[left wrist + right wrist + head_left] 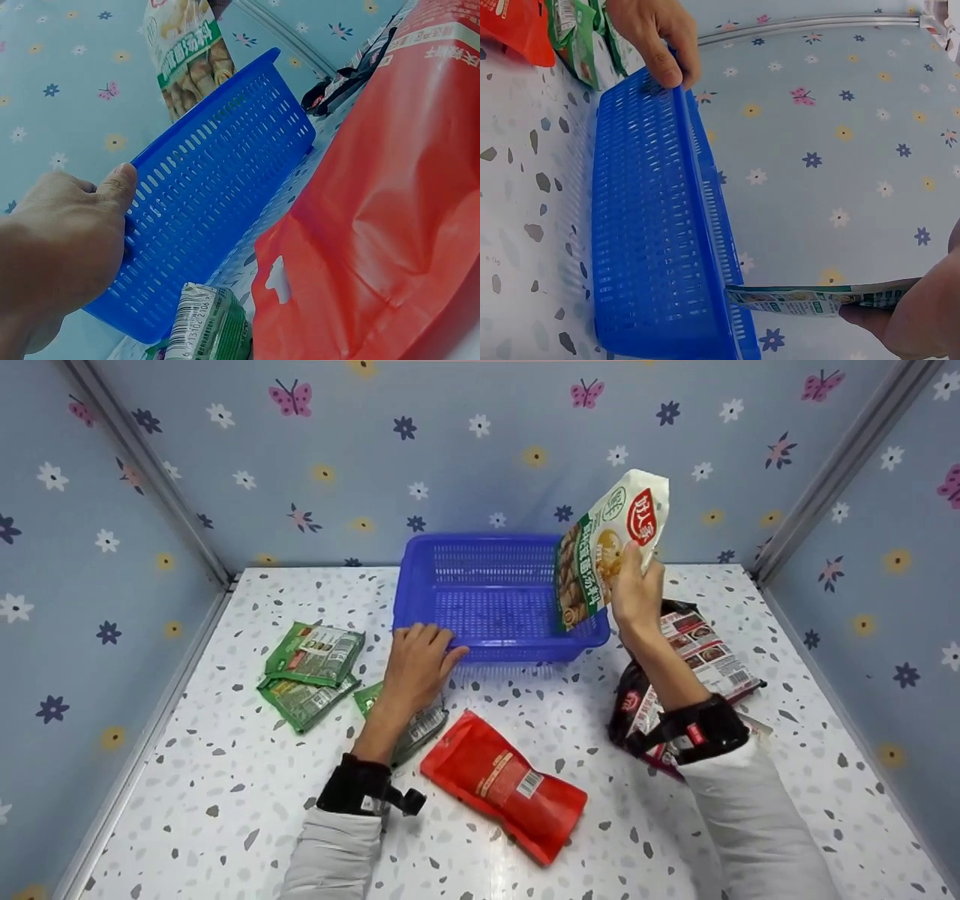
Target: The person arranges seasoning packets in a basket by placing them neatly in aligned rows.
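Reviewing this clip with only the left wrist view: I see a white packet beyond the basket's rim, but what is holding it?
Observer: The right hand grips the white packet, as the head view shows.
Operator: Thanks. Besides the green packet near the basket in my view, are there others?
Observer: Yes, in the head view two more green packets overlap on the table, left of the basket.

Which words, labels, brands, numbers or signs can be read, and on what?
"好人家" on the held white packet
"2106" within a number on the small green packet
All other print, including on the red bag and dark-edged packets: too small or blurred.
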`<state>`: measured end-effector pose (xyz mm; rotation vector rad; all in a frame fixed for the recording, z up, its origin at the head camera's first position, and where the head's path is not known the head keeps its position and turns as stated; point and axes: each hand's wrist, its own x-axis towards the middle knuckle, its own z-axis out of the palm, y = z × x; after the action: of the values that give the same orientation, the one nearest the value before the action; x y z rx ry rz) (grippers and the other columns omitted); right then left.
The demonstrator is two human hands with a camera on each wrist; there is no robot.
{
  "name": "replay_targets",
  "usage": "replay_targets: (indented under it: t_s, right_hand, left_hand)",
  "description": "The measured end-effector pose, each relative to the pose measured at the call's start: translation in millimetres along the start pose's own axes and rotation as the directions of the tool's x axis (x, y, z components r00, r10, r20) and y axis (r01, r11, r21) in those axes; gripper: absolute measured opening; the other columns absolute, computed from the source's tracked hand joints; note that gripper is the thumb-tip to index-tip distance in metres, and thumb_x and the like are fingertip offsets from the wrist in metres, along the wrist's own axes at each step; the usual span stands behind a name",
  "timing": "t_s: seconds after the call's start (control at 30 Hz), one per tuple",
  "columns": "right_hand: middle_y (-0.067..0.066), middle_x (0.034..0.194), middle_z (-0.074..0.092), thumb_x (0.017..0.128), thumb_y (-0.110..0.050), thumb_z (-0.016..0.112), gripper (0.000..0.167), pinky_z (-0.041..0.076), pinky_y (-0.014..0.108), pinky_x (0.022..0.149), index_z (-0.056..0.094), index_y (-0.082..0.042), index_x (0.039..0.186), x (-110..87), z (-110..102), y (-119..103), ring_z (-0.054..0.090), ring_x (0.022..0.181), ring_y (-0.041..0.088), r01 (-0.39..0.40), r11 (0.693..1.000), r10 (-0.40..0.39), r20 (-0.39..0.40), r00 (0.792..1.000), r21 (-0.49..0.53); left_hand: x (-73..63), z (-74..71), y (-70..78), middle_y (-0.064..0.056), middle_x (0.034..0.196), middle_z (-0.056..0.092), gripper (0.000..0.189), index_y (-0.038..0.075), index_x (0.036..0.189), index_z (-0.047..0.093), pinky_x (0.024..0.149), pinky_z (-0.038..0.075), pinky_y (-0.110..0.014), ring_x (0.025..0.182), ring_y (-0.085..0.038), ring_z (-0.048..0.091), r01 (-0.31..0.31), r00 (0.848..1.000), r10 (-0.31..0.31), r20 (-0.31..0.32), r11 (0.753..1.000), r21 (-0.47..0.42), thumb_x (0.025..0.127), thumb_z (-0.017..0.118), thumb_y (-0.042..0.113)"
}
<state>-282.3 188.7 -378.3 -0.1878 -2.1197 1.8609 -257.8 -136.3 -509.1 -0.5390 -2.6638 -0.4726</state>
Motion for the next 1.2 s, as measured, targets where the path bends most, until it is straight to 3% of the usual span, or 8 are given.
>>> replay_targets:
  t_s: [0.1, 0.17, 0.3, 0.43, 0.57, 0.67, 0.87, 1.2]
  right_hand:
    - [-0.007, 0.082, 0.061, 0.122, -0.043, 0.037, 0.053, 0.047, 0.027, 0.074, 0.072, -0.007, 0.139, 6.6, 3.3, 6.4, 0.053, 0.076, 0.010, 0.036, 0.995, -0.037, -0.006, 0.999, -0.092]
    - [-0.008, 0.075, 0.053, 0.122, -0.043, 0.037, 0.052, 0.042, 0.028, 0.069, 0.074, -0.006, 0.120, 10.0, 5.9, 9.8, 0.049, 0.072, 0.012, 0.053, 0.985, -0.056, -0.015, 0.998, -0.165]
    - [-0.006, 0.073, 0.050, 0.122, -0.040, 0.037, 0.049, 0.040, 0.030, 0.071, 0.063, -0.013, 0.091, 17.2, 11.9, 17.1, 0.048, 0.074, 0.017, 0.099, 0.958, -0.111, -0.029, 0.993, -0.270]
    - [-0.005, 0.073, 0.048, 0.123, -0.037, 0.036, 0.046, 0.037, 0.031, 0.069, 0.049, -0.020, 0.082, 23.5, 17.1, 25.9, 0.046, 0.072, 0.019, 0.106, 0.944, -0.116, -0.014, 0.993, -0.311]
    - [-0.001, 0.076, 0.051, 0.124, -0.037, 0.035, 0.046, 0.041, 0.034, 0.072, 0.051, -0.019, 0.085, 27.9, 20.7, 35.0, 0.051, 0.075, 0.023, 0.098, 0.934, -0.109, -0.012, 0.994, -0.345]
    - [0.007, 0.083, 0.055, 0.124, -0.038, 0.034, 0.049, 0.049, 0.044, 0.082, 0.059, -0.010, 0.092, 30.3, 23.4, 39.5, 0.057, 0.085, 0.032, 0.104, 0.922, -0.116, -0.007, 0.993, -0.374]
    - [0.034, 0.113, 0.072, 0.125, -0.033, 0.036, 0.055, 0.054, 0.066, 0.105, 0.071, 0.009, 0.130, 36.0, 29.0, 44.5, 0.069, 0.111, 0.051, 0.146, 0.906, -0.146, 0.030, 0.989, -0.398]
    - [0.035, 0.117, 0.074, 0.120, -0.021, 0.048, 0.040, 0.054, 0.069, 0.100, 0.070, 0.009, 0.135, 41.5, 34.0, 48.7, 0.068, 0.108, 0.049, 0.162, 0.886, -0.142, 0.078, 0.987, -0.435]
  left_hand:
    - [-0.6, 0.0, -0.4, -0.017, 0.117, 0.075, 0.048, 0.006, 0.124, 0.072, 0.101, 0.047, -0.056, 0.110, -0.039, 0.065, -0.011, 1.000, 0.011, -0.010, 1.000, 0.009, 0.116, 0.055, 0.051]
    - [-0.2, -0.2, -0.9, -0.017, 0.117, 0.075, 0.048, 0.007, 0.124, 0.072, 0.101, 0.047, -0.056, 0.111, -0.039, 0.066, -0.013, 1.000, 0.013, -0.014, 1.000, 0.017, 0.117, 0.054, 0.051]
    - [1.4, -2.0, -1.1, -0.016, 0.118, 0.075, 0.049, 0.008, 0.127, 0.072, 0.102, 0.047, -0.055, 0.111, -0.038, 0.065, -0.006, 1.000, 0.006, 0.006, 0.999, 0.033, 0.117, 0.053, 0.051]
    - [2.1, -4.1, -0.4, -0.016, 0.118, 0.075, 0.049, 0.008, 0.127, 0.072, 0.102, 0.048, -0.054, 0.110, -0.037, 0.064, 0.000, 1.000, -0.001, 0.019, 0.999, 0.035, 0.117, 0.052, 0.052]
    - [2.5, -4.4, 0.7, -0.016, 0.118, 0.075, 0.050, 0.008, 0.128, 0.072, 0.102, 0.047, -0.054, 0.110, -0.037, 0.064, 0.008, 0.999, -0.008, 0.034, 1.000, 0.016, 0.117, 0.052, 0.052]
    - [2.2, -3.7, 1.2, -0.016, 0.118, 0.075, 0.051, 0.007, 0.129, 0.073, 0.103, 0.047, -0.055, 0.110, -0.037, 0.064, 0.017, 0.999, -0.017, 0.040, 1.000, 0.008, 0.117, 0.052, 0.052]
    - [0.2, -2.3, 1.6, -0.016, 0.117, 0.075, 0.049, 0.007, 0.128, 0.074, 0.102, 0.047, -0.054, 0.109, -0.037, 0.065, 0.019, 1.000, -0.019, 0.024, 1.000, 0.002, 0.117, 0.054, 0.051]
    - [-0.8, -1.3, -0.3, -0.015, 0.113, 0.076, 0.048, 0.008, 0.124, 0.075, 0.098, 0.048, -0.053, 0.107, -0.037, 0.066, -0.025, 0.999, 0.026, -0.039, 0.999, 0.041, 0.116, 0.055, 0.051]
